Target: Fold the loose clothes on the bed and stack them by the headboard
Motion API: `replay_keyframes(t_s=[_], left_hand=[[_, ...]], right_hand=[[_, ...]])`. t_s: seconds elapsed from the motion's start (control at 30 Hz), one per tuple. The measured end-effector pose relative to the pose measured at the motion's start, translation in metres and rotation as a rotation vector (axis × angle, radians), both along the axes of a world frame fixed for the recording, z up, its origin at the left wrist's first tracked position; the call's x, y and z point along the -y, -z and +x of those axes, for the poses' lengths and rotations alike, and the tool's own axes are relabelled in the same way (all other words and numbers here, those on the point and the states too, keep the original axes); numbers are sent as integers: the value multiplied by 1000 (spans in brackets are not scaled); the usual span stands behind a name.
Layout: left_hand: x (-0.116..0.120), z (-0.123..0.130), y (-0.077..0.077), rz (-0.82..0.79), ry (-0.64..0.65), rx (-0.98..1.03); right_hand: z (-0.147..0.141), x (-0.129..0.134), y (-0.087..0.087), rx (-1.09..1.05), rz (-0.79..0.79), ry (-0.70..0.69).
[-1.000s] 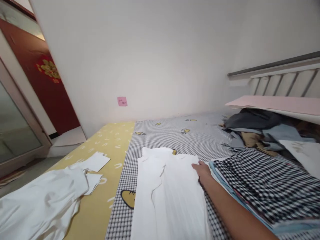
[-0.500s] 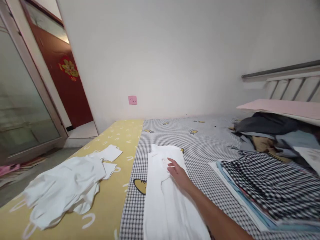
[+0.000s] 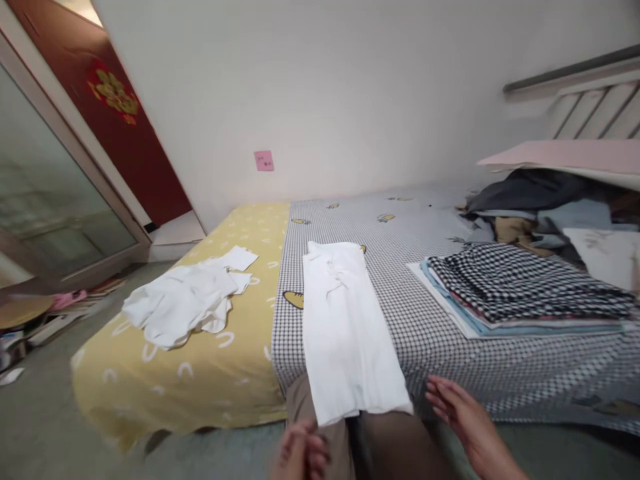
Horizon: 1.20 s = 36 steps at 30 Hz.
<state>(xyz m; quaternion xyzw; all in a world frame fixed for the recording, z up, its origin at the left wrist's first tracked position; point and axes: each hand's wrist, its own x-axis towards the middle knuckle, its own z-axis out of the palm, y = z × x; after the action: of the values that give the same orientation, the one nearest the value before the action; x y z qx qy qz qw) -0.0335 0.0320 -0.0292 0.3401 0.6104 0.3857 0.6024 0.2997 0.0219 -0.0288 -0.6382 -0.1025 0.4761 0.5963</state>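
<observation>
A white folded garment (image 3: 345, 320) lies lengthwise over the checked bedspread, its near end hanging over the bed edge onto my knees. Its far end shows creases and a small bunched spot. My left hand (image 3: 303, 450), blurred, is just below the garment's near left corner, fingers loosely curled and holding nothing I can see. Off the near right corner, my right hand (image 3: 463, 417) is open, with fingers slightly bent and apart from the cloth. A crumpled white garment (image 3: 183, 300) rests on the yellow cover to the left.
A stack of folded clothes (image 3: 520, 287), black-and-white checked on top, sits on the right. Behind it are piled dark clothes (image 3: 545, 193) and a pink board-like sheet (image 3: 565, 157). The yellow bed cover (image 3: 200, 387) drops towards the floor. A pink note (image 3: 264, 161) is on the wall.
My right hand has left the garment's far part and moved back to the near right. My left hand has come into view. The view has tilted down, showing my knees and the bed edge.
</observation>
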Motion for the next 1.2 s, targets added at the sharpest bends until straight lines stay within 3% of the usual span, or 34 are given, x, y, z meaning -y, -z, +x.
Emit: replay_keyframes(t_s=[0.07,0.13,0.23,0.33,0.43,0.53,0.63,0.77,0.93,1.07,1.2], left_hand=[[-21,-33,-5,190,-223,-255],[-43,-52,-9,323,-260,-460],[-68,-57,-10,436,-130,-589],[-78,-49,-6,710,73,-922],[-76,-40,-6,1054,244,-1177],[-68,-27,-14,1263,268,-1202],[-64,-11,-21,1234,175,-1163],[-67,-1,-15,1123,151,-1176],[-66,-11,-1,1150,315,-1160],[-55,-20,5,1185,335,-1087],[-43,-31,13,1159,336,-1029]], right_hand=[[-1,8,12,-87,-24,-22],[-6,5,12,-9,23,-110],[-15,-12,3,260,157,-163],[-21,-25,-7,337,264,-164],[-24,-18,-12,322,324,-226],[-28,2,-14,310,345,-407],[-35,14,-14,517,352,-552],[-53,10,-11,686,330,-391],[-78,13,-14,538,285,-254],[-84,27,-23,305,330,-223],[-79,33,-24,249,307,-184]])
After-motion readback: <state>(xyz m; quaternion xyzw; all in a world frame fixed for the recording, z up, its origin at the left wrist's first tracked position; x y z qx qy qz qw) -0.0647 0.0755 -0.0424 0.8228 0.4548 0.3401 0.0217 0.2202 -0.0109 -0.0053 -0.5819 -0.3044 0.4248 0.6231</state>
